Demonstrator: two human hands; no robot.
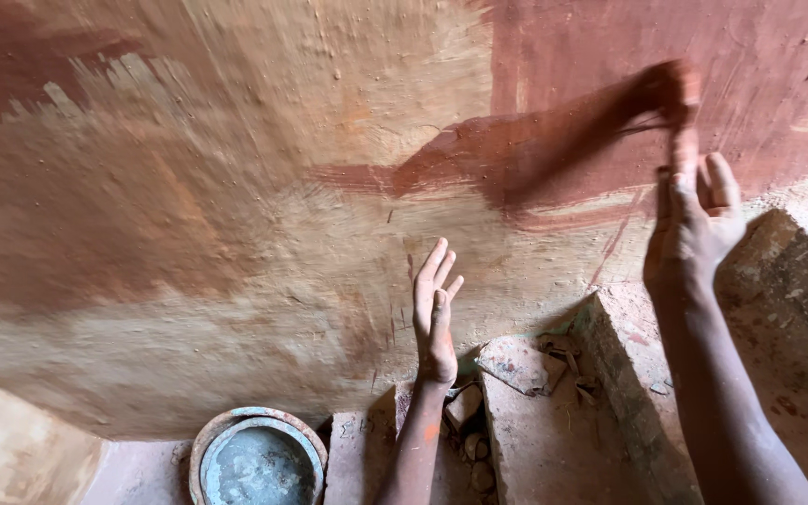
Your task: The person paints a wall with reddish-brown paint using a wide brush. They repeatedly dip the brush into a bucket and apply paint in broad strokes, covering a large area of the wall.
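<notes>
A rough plastered wall (pixel 236 187) fills the view, part tan and part coated in wet red-brown wash. My right hand (pixel 694 210) is raised at the right and grips a small brush or rag (pixel 670 93), which is blurred and stained red, pressed on the wall at the edge of a fresh dark red streak (pixel 535 150). My left hand (pixel 435 313) is flat against the tan wall lower down, fingers straight and slightly apart, holding nothing.
A round metal bowl (pixel 256 458) with a rusty rim and grey-blue inside sits on the floor at the bottom left. Rough bricks or stone blocks (pixel 554 430) with rubble between them lie at the wall's foot, right of the bowl.
</notes>
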